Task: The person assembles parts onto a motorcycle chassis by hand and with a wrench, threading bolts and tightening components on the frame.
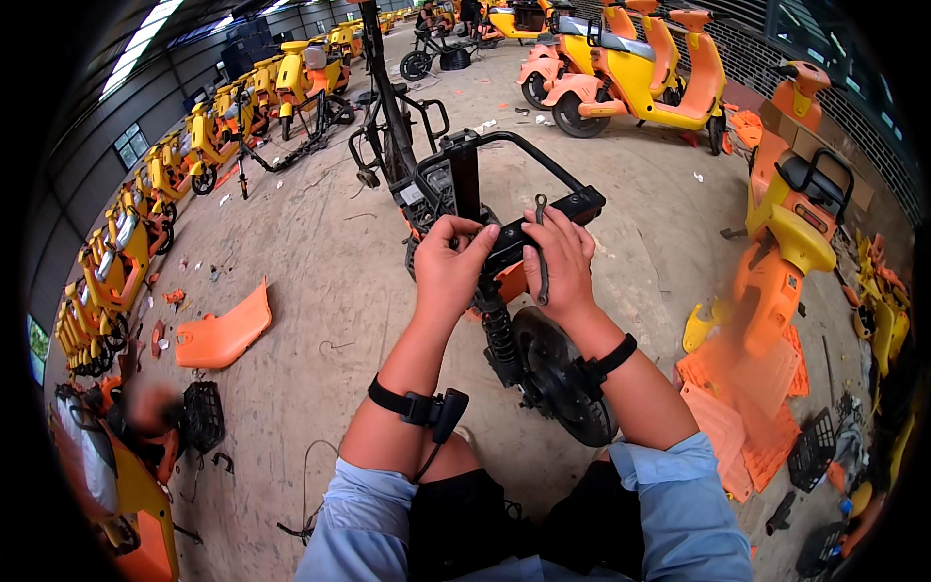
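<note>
My right hand (560,262) is closed on a dark metal wrench (542,274), held upright against the rear crossbar of a black rack (572,206). My left hand (454,260) is in a pinch at the other end of that crossbar, thumb and fingertips together; whatever lies between them is too small to make out. The rack belongs to a stripped scooter frame (465,179) standing in front of me. Below my hands are its coil shock absorber (500,341) and black rear wheel (565,373). Exposed parts and wiring show beyond my left fingers.
Yellow and orange scooters (630,82) stand at the far right, with a long row (204,145) along the left wall. An orange body panel (228,330) lies on the concrete floor at left. Orange panels (742,407) and black baskets (813,448) are piled at right.
</note>
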The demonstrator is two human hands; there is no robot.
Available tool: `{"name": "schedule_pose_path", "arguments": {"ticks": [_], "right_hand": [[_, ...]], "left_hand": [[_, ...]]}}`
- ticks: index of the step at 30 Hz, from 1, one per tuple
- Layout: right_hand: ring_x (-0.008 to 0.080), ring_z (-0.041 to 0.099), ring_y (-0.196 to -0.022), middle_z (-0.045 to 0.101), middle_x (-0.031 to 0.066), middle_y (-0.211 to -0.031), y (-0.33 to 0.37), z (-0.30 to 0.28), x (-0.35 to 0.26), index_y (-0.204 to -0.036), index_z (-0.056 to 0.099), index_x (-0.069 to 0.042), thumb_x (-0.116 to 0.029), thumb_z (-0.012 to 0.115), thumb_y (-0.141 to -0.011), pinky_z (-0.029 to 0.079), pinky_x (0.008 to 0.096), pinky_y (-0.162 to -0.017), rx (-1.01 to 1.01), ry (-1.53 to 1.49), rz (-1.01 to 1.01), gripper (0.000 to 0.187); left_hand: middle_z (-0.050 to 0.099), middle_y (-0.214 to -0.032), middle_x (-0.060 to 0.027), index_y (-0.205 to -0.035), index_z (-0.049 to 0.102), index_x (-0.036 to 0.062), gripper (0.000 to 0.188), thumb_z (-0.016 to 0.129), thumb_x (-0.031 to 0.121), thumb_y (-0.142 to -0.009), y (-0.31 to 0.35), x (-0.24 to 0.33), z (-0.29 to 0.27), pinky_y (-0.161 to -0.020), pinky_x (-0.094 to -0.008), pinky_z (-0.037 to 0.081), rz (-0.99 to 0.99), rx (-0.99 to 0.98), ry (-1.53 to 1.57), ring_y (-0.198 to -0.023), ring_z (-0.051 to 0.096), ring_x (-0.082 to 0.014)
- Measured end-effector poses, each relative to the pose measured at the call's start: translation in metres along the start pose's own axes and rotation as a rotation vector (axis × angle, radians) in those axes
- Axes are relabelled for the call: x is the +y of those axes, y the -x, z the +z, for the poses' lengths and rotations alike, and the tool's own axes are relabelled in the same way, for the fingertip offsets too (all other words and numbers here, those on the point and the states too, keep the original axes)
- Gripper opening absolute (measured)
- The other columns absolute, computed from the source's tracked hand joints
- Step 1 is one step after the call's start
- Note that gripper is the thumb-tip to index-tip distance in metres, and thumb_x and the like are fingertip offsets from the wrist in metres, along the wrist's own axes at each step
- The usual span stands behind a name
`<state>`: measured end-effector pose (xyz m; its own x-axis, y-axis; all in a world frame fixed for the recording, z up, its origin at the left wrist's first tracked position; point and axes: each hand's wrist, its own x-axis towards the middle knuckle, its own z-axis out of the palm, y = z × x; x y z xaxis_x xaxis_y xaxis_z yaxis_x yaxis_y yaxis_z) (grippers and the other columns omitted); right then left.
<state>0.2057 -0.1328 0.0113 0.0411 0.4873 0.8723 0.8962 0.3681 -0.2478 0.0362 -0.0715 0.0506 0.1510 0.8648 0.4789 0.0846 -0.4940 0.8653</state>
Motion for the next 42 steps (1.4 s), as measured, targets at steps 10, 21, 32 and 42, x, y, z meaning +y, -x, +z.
{"name": "schedule_pose_path", "arguments": {"ticks": [10,21,32,42], "right_hand": [[0.0302,0.053,-0.137,0.066,0.0089,-0.139,0.001,0.0,0.001,-0.129,0.062,-0.011,-0.014,0.065,-0.097,0.029,0.0456,-0.114,0.008,-0.006,-0.005,0.033],[0.0296,0.053,-0.137,0.066,0.0084,-0.139,0.0,-0.001,0.0,-0.129,0.062,-0.011,-0.015,0.063,-0.098,0.029,0.0455,-0.114,0.007,-0.001,-0.004,0.031],[0.0307,0.053,-0.137,0.065,0.0089,-0.139,0.001,0.001,0.0,-0.129,0.062,-0.011,-0.015,0.063,-0.099,0.028,0.0463,-0.114,0.011,-0.007,-0.008,0.031],[0.0322,0.05,-0.139,0.063,0.0106,-0.142,0.0,0.0,-0.002,-0.13,0.06,-0.01,-0.014,0.061,-0.1,0.027,0.0483,-0.115,-0.033,-0.012,-0.001,0.03]], "left_hand": [[0.067,-0.096,0.0013,-0.122,0.073,0.0036,0.027,0.07,0.021,-0.102,-0.003,-0.006,-0.008,-0.075,-0.0233,0.047,-0.026,-0.126,0.061,-0.084,0.056,-0.0058],[0.053,-0.075,0.0079,-0.1,0.073,0.0033,0.018,0.079,0.019,-0.095,-0.002,-0.001,-0.008,-0.065,-0.0224,0.04,-0.026,-0.097,0.074,-0.072,0.046,-0.0036],[0.057,-0.085,0.0027,-0.103,0.062,0.0074,0.026,0.068,0.033,-0.104,-0.011,-0.012,-0.01,-0.057,-0.0233,0.04,-0.13,0.062,0.274,-0.068,0.049,-0.0039],[0.058,-0.095,-0.009,-0.118,0.051,-0.0001,0.028,0.04,0.023,-0.107,-0.016,-0.053,-0.05,-0.062,-0.0291,0.043,-0.691,0.313,1.214,-0.075,0.053,-0.0173]]}}
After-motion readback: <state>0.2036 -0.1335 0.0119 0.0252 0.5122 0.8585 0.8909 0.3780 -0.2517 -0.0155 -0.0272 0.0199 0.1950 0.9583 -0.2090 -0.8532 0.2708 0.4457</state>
